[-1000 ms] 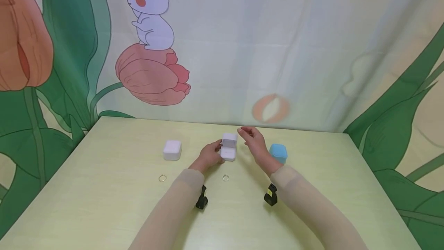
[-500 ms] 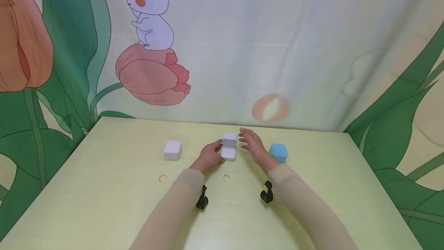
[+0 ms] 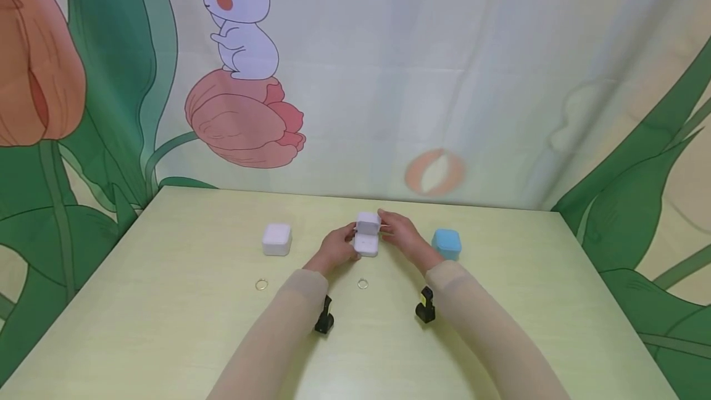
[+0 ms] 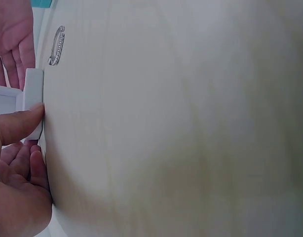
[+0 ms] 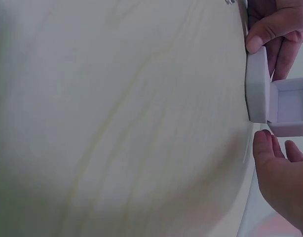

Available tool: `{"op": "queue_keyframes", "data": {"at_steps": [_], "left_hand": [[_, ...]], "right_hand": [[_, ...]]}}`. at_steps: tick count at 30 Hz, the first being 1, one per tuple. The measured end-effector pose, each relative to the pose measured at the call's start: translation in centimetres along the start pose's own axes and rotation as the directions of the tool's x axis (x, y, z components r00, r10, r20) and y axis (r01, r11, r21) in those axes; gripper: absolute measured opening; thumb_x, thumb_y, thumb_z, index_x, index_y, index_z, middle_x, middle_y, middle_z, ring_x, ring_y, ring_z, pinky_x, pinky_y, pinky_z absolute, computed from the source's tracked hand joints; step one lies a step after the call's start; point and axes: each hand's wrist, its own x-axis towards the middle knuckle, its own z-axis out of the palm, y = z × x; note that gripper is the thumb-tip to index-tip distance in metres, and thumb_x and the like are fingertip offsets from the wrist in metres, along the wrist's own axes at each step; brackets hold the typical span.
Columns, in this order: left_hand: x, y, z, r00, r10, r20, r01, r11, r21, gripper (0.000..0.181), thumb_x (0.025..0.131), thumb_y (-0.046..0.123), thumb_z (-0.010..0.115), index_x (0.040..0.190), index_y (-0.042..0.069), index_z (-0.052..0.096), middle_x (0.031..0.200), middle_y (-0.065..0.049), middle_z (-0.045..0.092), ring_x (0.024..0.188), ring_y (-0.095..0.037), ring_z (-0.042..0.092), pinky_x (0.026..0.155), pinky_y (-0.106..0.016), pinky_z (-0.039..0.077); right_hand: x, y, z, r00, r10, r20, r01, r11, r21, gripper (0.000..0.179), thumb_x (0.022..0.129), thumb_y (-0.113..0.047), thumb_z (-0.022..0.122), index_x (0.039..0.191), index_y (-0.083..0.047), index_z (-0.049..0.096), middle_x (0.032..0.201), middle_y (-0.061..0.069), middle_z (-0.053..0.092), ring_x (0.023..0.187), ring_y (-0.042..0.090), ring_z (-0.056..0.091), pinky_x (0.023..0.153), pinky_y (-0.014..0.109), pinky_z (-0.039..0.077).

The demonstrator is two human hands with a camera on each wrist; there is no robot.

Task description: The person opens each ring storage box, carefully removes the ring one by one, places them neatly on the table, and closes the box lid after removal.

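Right hand (image 3: 401,231) is brought closer, relaxed, right of the white box (image 3: 366,245). That box is gripped from its left by the left hand (image 3: 336,245).

Both forearms (image 3: 273,329) angle inward, left fingers (image 4: 38,168) pinching, right fingers (image 5: 262,145) loosely extended.

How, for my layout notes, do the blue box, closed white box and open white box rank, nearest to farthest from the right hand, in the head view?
1. Open white box: just left of the right hand.
2. Blue box: right of the hand.
3. Closed white box: left, past the left hand.
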Motion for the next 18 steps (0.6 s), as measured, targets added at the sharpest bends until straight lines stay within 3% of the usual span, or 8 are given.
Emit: {"op": "queue_keyframes", "data": {"at_steps": [7, 15, 18], "left_hand": [[0.11, -0.06, -0.01, 1.000, -0.010, 0.006, 0.010, 1.000, -0.021, 0.084, 0.082, -0.009, 0.070, 0.158, 0.003, 0.037, 0.155, -0.018, 0.052, 0.148, -0.034, 0.047, 0.125, -0.044, 0.035], [-0.03, 0.02, -0.09, 1.000, -0.010, 0.008, 0.010, 1.000, -0.003, 0.084, 0.083, -0.007, 0.070, 0.158, 0.004, 0.035, 0.156, -0.018, 0.051, 0.148, -0.034, 0.046, 0.126, -0.044, 0.034], [-0.02, -0.06, -0.13, 1.000, -0.009, 0.009, 0.009, 1.000, -0.004, 0.083, 0.083, -0.007, 0.070, 0.158, 0.003, 0.036, 0.156, -0.018, 0.051, 0.148, -0.035, 0.046, 0.126, -0.045, 0.034]], "right_hand": [[0.45, 0.39, 0.13, 1.000, 0.008, 0.018, -0.009, 1.000, 0.018, 0.058, 0.111, -0.030, 0.039, 0.151, 0.012, 0.037, 0.152, 0.032, 0.047, 0.143, 0.041, 0.048, 0.124, 0.046, 0.039], [0.82, 0.67, 0.32, 0.999, 0.044, 0.006, -0.044, 0.998, 0.051, 0.056, 0.110, -0.027, 0.044, 0.149, 0.012, 0.041, 0.149, 0.032, 0.051, 0.131, 0.029, 0.058, 0.121, 0.043, 0.043], [0.64, 0.52, 0.32, 0.999, 0.042, 0.016, -0.043, 0.998, 0.047, 0.056, 0.110, -0.026, 0.044, 0.149, 0.014, 0.040, 0.150, 0.033, 0.049, 0.137, 0.034, 0.055, 0.122, 0.044, 0.042]]}}
